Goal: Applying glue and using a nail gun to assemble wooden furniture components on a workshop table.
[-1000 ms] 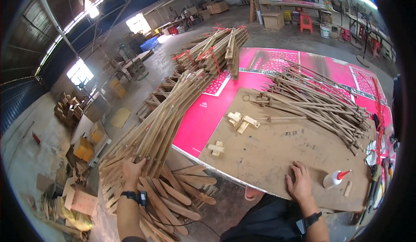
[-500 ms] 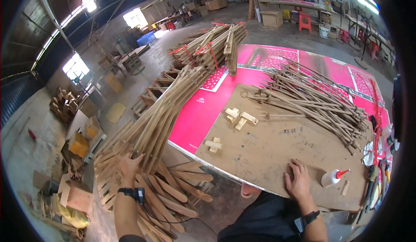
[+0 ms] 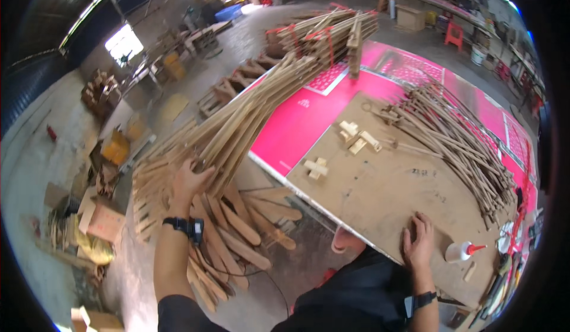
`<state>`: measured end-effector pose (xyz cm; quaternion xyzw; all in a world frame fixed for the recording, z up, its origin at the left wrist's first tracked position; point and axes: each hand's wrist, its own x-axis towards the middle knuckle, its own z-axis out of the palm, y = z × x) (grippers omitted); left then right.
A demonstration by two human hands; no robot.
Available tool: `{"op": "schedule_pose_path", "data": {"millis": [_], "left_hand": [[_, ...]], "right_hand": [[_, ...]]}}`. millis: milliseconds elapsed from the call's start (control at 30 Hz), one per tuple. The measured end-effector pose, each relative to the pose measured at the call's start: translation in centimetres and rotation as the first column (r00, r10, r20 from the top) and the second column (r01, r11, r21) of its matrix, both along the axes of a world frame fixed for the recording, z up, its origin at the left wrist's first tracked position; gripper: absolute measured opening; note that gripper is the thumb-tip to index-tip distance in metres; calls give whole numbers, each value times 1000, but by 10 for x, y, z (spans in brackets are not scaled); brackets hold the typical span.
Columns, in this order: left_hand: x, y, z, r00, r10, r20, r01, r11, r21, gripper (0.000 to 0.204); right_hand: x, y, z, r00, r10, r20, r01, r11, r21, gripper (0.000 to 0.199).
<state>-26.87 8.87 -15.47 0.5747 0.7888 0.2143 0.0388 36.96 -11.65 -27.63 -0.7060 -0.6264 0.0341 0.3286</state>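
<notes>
Slats of pale wood, long and thin, lie heaped in a leaning stack (image 3: 237, 118) to the left of the brown work board (image 3: 380, 183), and every place here is told from that board. The stack's long axis runs from its near end, low and left of the board's near-left edge, up and away to the right toward the bundled slats (image 3: 323, 32) beyond the board's far-left corner. The left hand (image 3: 189, 180) is at that near end, fingers spread and curled over the slat ends, palm down; it touches the wood, but whether it has closed around one slat or only presses on several cannot be told. The right hand (image 3: 418, 243) rests flat on the board near its near edge, fingers together and open, clamped on nothing.

So the slats lie well apart from the right hand, across the board's left edge, and right under the left, which is plainly the nearer one. From the left hand the wood runs away lengthwise, forward and to the right, so a slat held there would be held by its end.

On the board sit small wooden cross blocks (image 3: 316, 167) toward its left side, a pile of thin sticks (image 3: 457, 136) along its far right, and a white glue bottle (image 3: 460, 252) just right of the right hand. Shorter rounded slats (image 3: 243, 231) lie on the floor below the board's near-left edge
</notes>
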Motion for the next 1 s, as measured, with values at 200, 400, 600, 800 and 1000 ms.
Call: {"op": "schedule_pose_path", "data": {"millis": [200, 400, 600, 800, 1000], "left_hand": [[-35, -60, -32, 980, 89, 179, -160, 888, 432, 58], [-10, -171, -176, 881, 461, 110, -473, 859, 194, 62], [11, -233, -267, 845, 528, 90, -436, 776, -456, 86], [-4, -226, -281, 740, 578, 343, -420, 797, -434, 93], [-12, -229, -282, 544, 537, 645, -534, 815, -228, 85]], "right_hand": [[-7, 4, 6, 1000, 19, -5, -19, 999, -33, 39], [3, 0, -2, 999, 10, 36, -9, 1000, -29, 40], [8, 0, -4, 999, 8, 49, -7, 999, -32, 38], [7, 2, -4, 998, 18, 62, -17, 1000, -14, 38], [4, 4, -7, 999, 31, 34, -31, 1000, 4, 38]]}}
